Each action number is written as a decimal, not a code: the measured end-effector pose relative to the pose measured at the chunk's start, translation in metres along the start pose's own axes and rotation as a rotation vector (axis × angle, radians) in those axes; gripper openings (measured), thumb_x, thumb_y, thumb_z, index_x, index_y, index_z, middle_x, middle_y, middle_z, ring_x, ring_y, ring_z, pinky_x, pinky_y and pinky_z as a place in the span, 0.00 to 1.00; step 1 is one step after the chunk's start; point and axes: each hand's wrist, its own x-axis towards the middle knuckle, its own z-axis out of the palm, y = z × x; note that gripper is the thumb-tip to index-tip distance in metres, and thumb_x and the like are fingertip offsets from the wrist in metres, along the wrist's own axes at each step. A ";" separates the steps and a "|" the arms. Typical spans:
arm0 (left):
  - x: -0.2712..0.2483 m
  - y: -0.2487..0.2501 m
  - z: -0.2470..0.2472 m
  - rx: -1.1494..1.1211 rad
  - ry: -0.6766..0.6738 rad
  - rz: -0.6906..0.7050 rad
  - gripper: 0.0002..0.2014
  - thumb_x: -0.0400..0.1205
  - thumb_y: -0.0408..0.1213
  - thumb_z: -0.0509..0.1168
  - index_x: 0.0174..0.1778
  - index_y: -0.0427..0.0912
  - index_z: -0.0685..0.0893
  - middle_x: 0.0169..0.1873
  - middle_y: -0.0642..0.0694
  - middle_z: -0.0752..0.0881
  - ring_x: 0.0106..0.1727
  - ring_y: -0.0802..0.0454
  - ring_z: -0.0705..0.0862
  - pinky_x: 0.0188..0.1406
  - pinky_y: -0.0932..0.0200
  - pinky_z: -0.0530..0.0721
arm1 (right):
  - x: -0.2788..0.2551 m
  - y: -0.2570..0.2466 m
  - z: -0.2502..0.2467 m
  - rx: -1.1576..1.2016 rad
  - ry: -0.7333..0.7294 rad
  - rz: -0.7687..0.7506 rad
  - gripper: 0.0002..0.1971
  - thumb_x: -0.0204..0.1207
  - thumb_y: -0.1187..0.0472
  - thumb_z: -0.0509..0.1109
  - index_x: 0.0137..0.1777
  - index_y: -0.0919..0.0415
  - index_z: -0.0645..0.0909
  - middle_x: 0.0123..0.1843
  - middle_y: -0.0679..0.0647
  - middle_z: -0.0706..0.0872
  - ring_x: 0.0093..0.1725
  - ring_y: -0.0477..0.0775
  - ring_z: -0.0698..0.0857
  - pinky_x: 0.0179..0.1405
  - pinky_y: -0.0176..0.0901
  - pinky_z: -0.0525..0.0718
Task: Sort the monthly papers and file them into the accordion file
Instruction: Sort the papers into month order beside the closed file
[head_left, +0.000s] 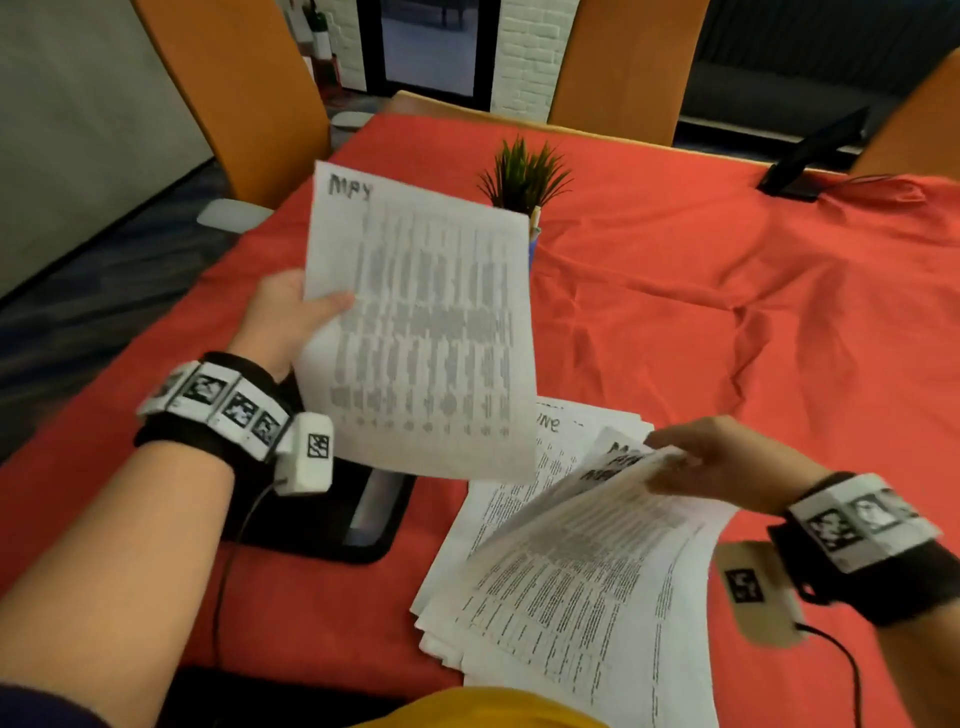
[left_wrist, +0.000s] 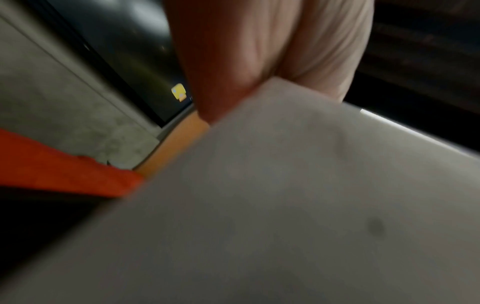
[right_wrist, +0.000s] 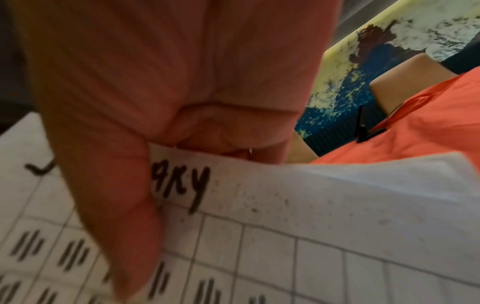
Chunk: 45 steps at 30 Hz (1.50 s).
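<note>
Step in hand: sorting. The papers are being separated by the month handwritten at the head of each sheet; nothing is being filed yet.

The left hand (head_left: 283, 317) holds one sheet headed "MAY" (head_left: 421, 322) clear of the counter, raised above its near-left part. The thumb lies across the printed face at the sheet's left edge and the fingers are behind it, so the sheet is pinched. The left wrist view confirms a fold of the hand closed on the paper's edge (left_wrist: 259, 90). The forearm reaches forward from the near-left corner.

The right hand (head_left: 727, 462) grips a lifted bundle of sheets (head_left: 597, 561) at its top edge, peeling it up from the stack of papers (head_left: 498, 499) that lies on the red cloth (head_left: 727, 270) close to the near edge of the counter. The right wrist view shows the thumb (right_wrist: 116, 205) pressed on a gridded sheet whose heading ends in "RY"; the rest of that word is covered. A heading ending in "NE" shows on the flat stack.

The black accordion file (head_left: 332, 514) lies on the counter just left of the stack, below the raised sheet. Whether its pockets are open cannot be told.

Next move, as a judgement: place the "MAY" sheet with its month group or in its pocket. This calls for keeping the thin sheet flat and keeping the lifted bundle from fanning out.

A small potted plant (head_left: 524, 176) stands mid-counter, well clear of the work.
</note>
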 end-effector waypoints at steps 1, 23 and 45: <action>-0.006 -0.007 0.011 0.004 -0.045 -0.014 0.10 0.79 0.29 0.68 0.56 0.39 0.83 0.44 0.49 0.86 0.35 0.65 0.87 0.36 0.68 0.85 | -0.009 -0.006 -0.010 0.056 -0.036 0.022 0.09 0.68 0.62 0.78 0.41 0.47 0.84 0.28 0.25 0.82 0.30 0.24 0.79 0.35 0.23 0.75; -0.101 -0.100 0.146 0.032 -0.668 -0.423 0.17 0.78 0.30 0.70 0.63 0.34 0.82 0.58 0.38 0.86 0.55 0.47 0.86 0.54 0.60 0.83 | 0.094 0.011 0.047 0.031 0.151 0.298 0.12 0.72 0.63 0.73 0.55 0.59 0.82 0.52 0.53 0.87 0.48 0.51 0.85 0.39 0.34 0.80; -0.103 -0.081 0.148 -0.274 -0.536 -0.449 0.17 0.77 0.31 0.70 0.62 0.40 0.82 0.57 0.42 0.88 0.60 0.43 0.86 0.66 0.37 0.78 | 0.006 0.081 0.085 0.639 0.648 0.614 0.39 0.65 0.51 0.80 0.73 0.65 0.68 0.65 0.59 0.79 0.62 0.57 0.79 0.62 0.48 0.76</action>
